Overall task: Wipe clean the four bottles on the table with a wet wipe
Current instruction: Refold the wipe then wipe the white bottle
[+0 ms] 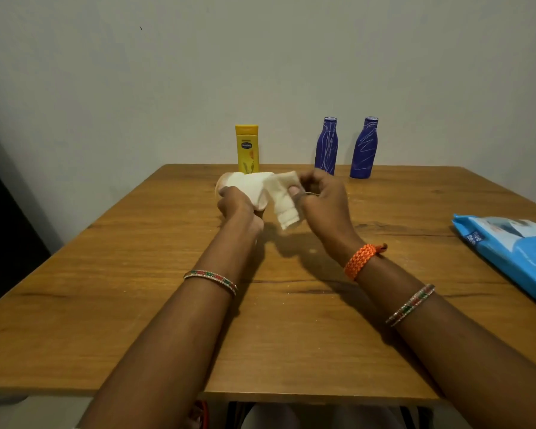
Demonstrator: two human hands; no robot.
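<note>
Both hands gripped: left hand (234,201) held a pale bottle (226,181), right hand (321,193) pinched the white wipe (279,196) over it; yellow bottle (247,148) stood behind.

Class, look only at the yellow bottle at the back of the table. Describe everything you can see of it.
The yellow bottle stands upright near the table's far edge, by the wall, left of two blue bottles. It looks like glossy plastic, with a flat-topped cap of the same yellow and a dark oval label on its front. The white wipe held in front hides its base. Neither hand touches it.
</note>
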